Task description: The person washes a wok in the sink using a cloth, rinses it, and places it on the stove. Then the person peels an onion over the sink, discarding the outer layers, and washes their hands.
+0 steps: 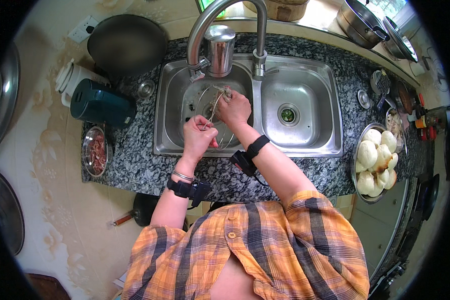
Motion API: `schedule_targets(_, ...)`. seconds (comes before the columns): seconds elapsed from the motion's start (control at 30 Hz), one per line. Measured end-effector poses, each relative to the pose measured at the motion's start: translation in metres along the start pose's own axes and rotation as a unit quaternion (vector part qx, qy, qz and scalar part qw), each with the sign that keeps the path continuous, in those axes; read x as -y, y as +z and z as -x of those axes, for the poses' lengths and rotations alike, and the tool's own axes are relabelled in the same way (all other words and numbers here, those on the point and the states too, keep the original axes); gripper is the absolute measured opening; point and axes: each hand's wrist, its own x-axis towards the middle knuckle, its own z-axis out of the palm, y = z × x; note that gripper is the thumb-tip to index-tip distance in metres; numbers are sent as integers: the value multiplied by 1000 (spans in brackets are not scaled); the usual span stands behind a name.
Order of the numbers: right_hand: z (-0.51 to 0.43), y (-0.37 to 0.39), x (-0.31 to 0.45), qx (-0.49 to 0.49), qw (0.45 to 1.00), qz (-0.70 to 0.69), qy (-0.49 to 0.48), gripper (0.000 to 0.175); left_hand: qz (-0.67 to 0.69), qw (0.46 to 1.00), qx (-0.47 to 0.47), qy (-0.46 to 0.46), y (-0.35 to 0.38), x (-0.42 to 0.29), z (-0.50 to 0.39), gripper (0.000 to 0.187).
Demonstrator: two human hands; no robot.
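Over the left basin (pixel 169 123) of a stainless steel double sink, both my hands are on a round rack of thin metal wire (pixel 198 100). My left hand (pixel 198 137) pinches the wire at the near side, fingers curled around it. My right hand (pixel 234 108) presses a greyish scrubber or cloth (pixel 228 93) against the far part of the rack; its exact kind is unclear. Pale and dark scraps lie on the basin floor below. The curved faucet (pixel 192 37) stands just behind my hands, its spout above the same basin.
Green scraps (pixel 288 114) sit in the right basin's drain. To the left are a teal kettle (pixel 101 105), a metal bowl (pixel 85 152) of sliced raw meat and a large dark round pan (pixel 127 45). A dish of pale buns (pixel 367 153) stands near the counter's right edge.
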Motion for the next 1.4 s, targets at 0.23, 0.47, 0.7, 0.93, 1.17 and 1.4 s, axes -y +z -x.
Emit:
schedule_targets(0.23, 15, -2, -31, 84, 989, 96, -81, 28, 20, 999, -15, -27, -5, -6, 0, 11)
schedule_targets(0.47, 26, -24, -54, 58, 978, 111, -168, 24, 40, 998, -3, -39, -19, 7, -15, 13)
schedule_targets(0.7, 24, -41, -23, 249, 871, -397, 146, 25, 68, 997, -4, 22, -14, 19, -20, 40)
schedule_targets(0.93, 31, -17, -4, 292, 860, -391, 151, 25, -165, 979, 17, 116, 2, 24, -27, 74)
schedule_targets(1.17, 5, -7, -13, 137, 908, -392, 64, 12, -83, 987, 44, 128, 12, 12, -6, 72)
schedule_targets(1.4, 21, -26, -24, 367, 772, -494, 160, 31, -321, 902, 9, 289, 4, 16, -23, 80)
